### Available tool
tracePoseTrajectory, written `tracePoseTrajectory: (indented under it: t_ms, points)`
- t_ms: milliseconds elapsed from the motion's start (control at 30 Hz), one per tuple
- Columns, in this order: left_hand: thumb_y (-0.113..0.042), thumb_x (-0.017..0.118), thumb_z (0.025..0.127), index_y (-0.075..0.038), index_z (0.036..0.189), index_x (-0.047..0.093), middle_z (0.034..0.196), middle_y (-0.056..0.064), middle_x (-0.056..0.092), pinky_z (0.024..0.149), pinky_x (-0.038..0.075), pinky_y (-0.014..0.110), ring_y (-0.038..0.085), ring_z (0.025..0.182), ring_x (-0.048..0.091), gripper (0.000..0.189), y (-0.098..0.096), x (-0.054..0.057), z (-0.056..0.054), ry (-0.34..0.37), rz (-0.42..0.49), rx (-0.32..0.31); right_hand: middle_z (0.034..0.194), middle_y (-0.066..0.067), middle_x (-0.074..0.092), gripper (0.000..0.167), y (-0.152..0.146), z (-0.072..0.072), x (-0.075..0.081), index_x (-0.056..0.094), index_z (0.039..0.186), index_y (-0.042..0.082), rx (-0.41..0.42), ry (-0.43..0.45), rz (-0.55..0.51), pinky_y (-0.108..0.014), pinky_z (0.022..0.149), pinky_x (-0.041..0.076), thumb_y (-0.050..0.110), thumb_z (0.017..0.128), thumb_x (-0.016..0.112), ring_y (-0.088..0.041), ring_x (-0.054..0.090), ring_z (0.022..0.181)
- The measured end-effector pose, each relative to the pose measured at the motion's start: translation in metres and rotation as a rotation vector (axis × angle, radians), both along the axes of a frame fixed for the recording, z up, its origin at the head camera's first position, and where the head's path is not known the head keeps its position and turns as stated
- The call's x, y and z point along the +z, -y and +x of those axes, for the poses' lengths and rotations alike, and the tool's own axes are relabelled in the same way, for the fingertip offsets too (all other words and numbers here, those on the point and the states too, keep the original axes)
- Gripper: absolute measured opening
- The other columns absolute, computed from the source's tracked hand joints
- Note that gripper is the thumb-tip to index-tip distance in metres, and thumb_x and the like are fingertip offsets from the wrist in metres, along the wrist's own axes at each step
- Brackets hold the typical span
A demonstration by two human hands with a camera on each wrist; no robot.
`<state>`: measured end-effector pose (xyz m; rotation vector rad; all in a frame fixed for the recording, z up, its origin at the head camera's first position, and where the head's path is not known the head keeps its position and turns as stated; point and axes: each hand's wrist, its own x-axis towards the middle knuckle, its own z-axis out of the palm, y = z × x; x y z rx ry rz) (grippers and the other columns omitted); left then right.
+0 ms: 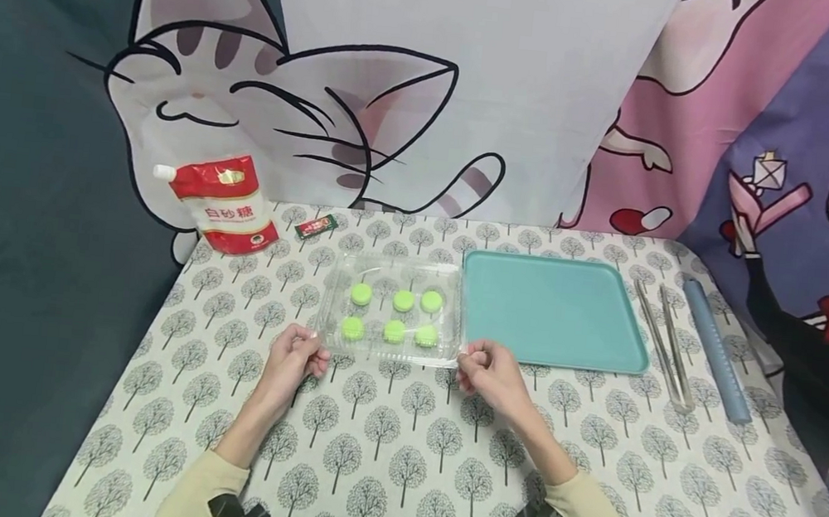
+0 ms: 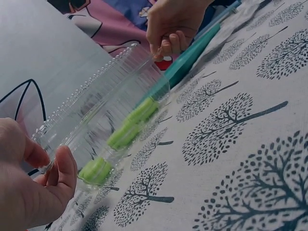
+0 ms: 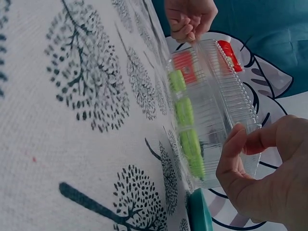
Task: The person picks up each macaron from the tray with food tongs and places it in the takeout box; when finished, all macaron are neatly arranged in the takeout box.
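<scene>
Between both hands is a clear plastic clamshell box [image 1: 383,276] with its lid down, holding several bright green macarons [image 1: 394,331] in two rows. My left hand [image 1: 295,353] pinches the box's near left corner between thumb and fingers. At the near right corner, my right hand [image 1: 491,372] does the same. Through the left wrist view, the left thumb and fingers meet at the rim, with the green macarons [image 2: 126,132] low inside. In the right wrist view the right hand [image 3: 269,168] grips the rim where lid and base meet.
A teal tray [image 1: 552,313] lies right beside the box. Farther right are metal tongs [image 1: 664,345] and a blue roll or rod [image 1: 716,350]. At the back left stands a red and white sugar pouch [image 1: 228,206], with a small red and green packet [image 1: 316,226] next to it.
</scene>
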<state>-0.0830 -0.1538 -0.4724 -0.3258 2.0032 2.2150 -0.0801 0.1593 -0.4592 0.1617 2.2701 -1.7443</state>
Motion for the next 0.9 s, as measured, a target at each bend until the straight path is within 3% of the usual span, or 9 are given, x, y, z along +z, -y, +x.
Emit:
tracePoseTrajectory:
  t_ms: [400, 600, 767, 900]
  points:
    - [0.001, 0.046, 0.1, -0.003, 0.099, 0.043, 0.075, 0.003, 0.061, 0.054, 0.051, 0.016, 0.008, 0.061, 0.056, 0.005, -0.005, 0.001, 0.005, -0.017, -0.037, -0.008, 0.081, -0.022, 0.066, 0.009, -0.003, 0.005, -0.001, 0.059, 0.099, -0.007, 0.007, -0.011, -0.001, -0.027, 0.06, 0.059, -0.001, 0.095, 0.054, -0.027, 0.063, 0.066]
    - [-0.001, 0.047, 0.1, 0.001, 0.105, 0.045, 0.078, 0.004, 0.064, 0.052, 0.049, 0.016, 0.008, 0.06, 0.055, 0.006, -0.004, 0.004, 0.003, 0.011, -0.108, -0.044, 0.08, -0.019, 0.066, 0.01, -0.008, 0.005, 0.0, 0.058, 0.101, -0.007, 0.038, -0.008, -0.007, -0.028, 0.061, 0.06, 0.001, 0.097, 0.055, -0.027, 0.064, 0.067]
    - [-0.009, 0.045, 0.104, 0.005, 0.115, 0.047, 0.083, 0.009, 0.067, 0.059, 0.055, 0.018, 0.011, 0.066, 0.06, 0.018, 0.008, 0.012, 0.003, 0.052, -0.214, -0.158, 0.087, -0.019, 0.069, 0.02, -0.016, 0.007, 0.004, 0.059, 0.109, -0.005, 0.091, -0.002, 0.102, -0.03, 0.069, 0.063, 0.012, 0.101, 0.056, -0.027, 0.069, 0.073]
    - [-0.023, 0.04, 0.109, 0.006, 0.13, 0.043, 0.097, 0.019, 0.07, 0.072, 0.06, 0.026, 0.019, 0.079, 0.067, 0.036, 0.023, 0.025, 0.005, 0.039, -0.42, -0.288, 0.094, -0.017, 0.07, 0.034, -0.028, 0.004, 0.016, 0.059, 0.121, -0.003, 0.167, -0.126, 0.306, -0.034, 0.071, 0.063, 0.025, 0.103, 0.056, -0.026, 0.069, 0.08]
